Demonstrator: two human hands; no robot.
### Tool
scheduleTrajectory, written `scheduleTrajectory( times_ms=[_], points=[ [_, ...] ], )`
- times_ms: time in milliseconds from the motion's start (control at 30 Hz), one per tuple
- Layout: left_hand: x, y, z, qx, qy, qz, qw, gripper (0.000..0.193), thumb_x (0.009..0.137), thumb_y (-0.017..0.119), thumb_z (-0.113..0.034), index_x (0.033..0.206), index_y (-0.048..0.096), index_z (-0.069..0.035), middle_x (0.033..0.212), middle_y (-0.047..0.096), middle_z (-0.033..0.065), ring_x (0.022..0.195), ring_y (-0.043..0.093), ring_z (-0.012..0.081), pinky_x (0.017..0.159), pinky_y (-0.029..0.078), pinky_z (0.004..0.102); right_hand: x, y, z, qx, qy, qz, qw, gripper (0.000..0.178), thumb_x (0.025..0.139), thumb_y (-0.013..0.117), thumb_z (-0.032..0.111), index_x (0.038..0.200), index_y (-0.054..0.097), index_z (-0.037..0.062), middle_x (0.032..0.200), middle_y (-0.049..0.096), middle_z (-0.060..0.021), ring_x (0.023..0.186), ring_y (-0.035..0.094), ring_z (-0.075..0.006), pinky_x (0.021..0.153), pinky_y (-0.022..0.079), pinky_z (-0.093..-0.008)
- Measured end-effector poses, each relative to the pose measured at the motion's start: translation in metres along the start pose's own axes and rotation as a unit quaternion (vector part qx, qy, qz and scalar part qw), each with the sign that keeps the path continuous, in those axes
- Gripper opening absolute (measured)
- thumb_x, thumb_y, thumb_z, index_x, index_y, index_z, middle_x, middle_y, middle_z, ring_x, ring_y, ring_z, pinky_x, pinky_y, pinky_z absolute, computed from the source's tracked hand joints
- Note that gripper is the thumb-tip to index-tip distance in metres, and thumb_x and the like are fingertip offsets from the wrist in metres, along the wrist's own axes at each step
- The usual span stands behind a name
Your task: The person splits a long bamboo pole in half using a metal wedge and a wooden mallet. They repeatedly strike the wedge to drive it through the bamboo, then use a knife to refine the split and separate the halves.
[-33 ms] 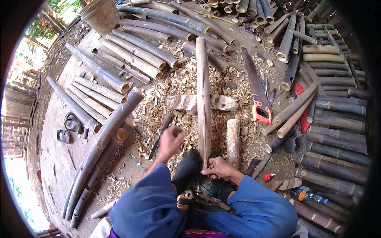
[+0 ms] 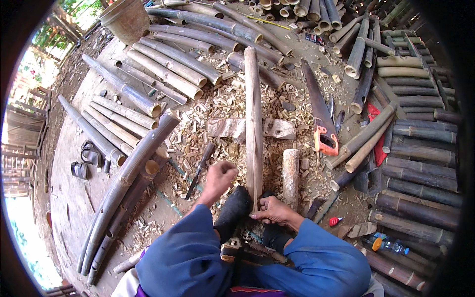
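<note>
Handsaw [image 2: 321, 113] and log [image 2: 290, 173] flanked wooden pole [image 2: 254, 119] right, dark-handled tool [image 2: 204, 157] left; woodchips [image 2: 193, 131] littered gaps. My right hand [image 2: 273, 210] pinched pole's lower end; left hand [image 2: 217, 178] curled, grip unclear.

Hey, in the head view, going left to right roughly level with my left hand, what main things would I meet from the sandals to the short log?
Dark sandals, long dark bamboo poles, dark chisel-like tool, left hand, long wooden pole, short log.

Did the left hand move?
Yes, a little. The left hand shifted to the right, away from the chisel, which stayed in the same spot.
</note>
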State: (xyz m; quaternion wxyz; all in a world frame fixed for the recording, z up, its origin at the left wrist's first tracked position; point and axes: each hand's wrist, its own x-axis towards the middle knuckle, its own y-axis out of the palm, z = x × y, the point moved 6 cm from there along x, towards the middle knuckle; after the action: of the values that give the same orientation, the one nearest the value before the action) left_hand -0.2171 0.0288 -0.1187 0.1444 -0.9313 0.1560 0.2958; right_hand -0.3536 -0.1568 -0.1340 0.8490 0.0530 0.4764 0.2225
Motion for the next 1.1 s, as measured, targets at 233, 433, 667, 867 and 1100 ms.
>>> scheduleTrajectory(
  times_ms=[233,433,667,867,1100],
  points=[
    [-0.008,0.046,0.004,-0.075,-0.089,0.141,0.983,0.032,0.102,0.064,-0.026,0.109,0.068,0.006,0.089,0.071,0.0092,0.072,0.069,0.0163,0.059,0.059,0.0321,-0.015,0.011,-0.047,-0.070,-0.023,0.140,0.987,0.030,0.084,0.089,0.025,0.101,0.071,0.0087,0.080,0.064,0.0074,0.062,0.051,-0.0021,0.051,0.038,-0.0225],
    [-0.027,0.068,-0.001,-0.207,-0.227,0.199,0.931,0.050,0.104,0.062,-0.041,0.121,0.060,0.006,0.096,0.069,0.0103,0.088,0.070,0.0212,0.076,0.060,0.0402,-0.051,0.027,-0.020,0.059,0.012,0.225,0.973,0.026,0.086,0.087,0.023,0.096,0.069,0.0080,0.079,0.060,0.0078,0.063,0.049,-0.0018,0.054,0.035,-0.0201],
    [-0.036,0.111,0.027,-0.385,-0.277,0.160,0.866,0.044,0.108,0.050,-0.051,0.089,0.055,-0.011,0.069,0.048,-0.0005,0.054,0.048,0.0152,0.051,0.042,0.0322,-0.027,0.041,-0.029,-0.037,-0.071,0.243,0.967,0.024,0.090,0.084,0.022,0.097,0.068,0.0057,0.086,0.065,0.0031,0.082,0.058,-0.0082,0.075,0.046,-0.0269],
    [-0.070,0.096,0.000,-0.374,-0.227,0.182,0.881,0.048,0.110,0.044,-0.050,0.079,0.045,-0.015,0.061,0.030,-0.0058,0.047,0.025,0.0102,0.044,0.023,0.0288,-0.043,0.064,-0.009,-0.105,-0.085,0.316,0.939,0.031,0.088,0.086,0.026,0.100,0.068,0.0043,0.092,0.066,0.0000,0.090,0.060,-0.0135,0.083,0.048,-0.0324],
    [-0.088,0.098,-0.019,-0.360,-0.172,0.314,0.861,0.051,0.109,0.048,-0.052,0.085,0.055,-0.007,0.061,0.043,-0.0003,0.053,0.049,0.0178,0.054,0.044,0.0335,-0.054,0.056,-0.016,-0.137,-0.110,0.278,0.944,0.042,0.088,0.084,0.029,0.113,0.065,0.0022,0.111,0.066,-0.0073,0.110,0.058,-0.0197,0.097,0.047,-0.0373]
  ],
)
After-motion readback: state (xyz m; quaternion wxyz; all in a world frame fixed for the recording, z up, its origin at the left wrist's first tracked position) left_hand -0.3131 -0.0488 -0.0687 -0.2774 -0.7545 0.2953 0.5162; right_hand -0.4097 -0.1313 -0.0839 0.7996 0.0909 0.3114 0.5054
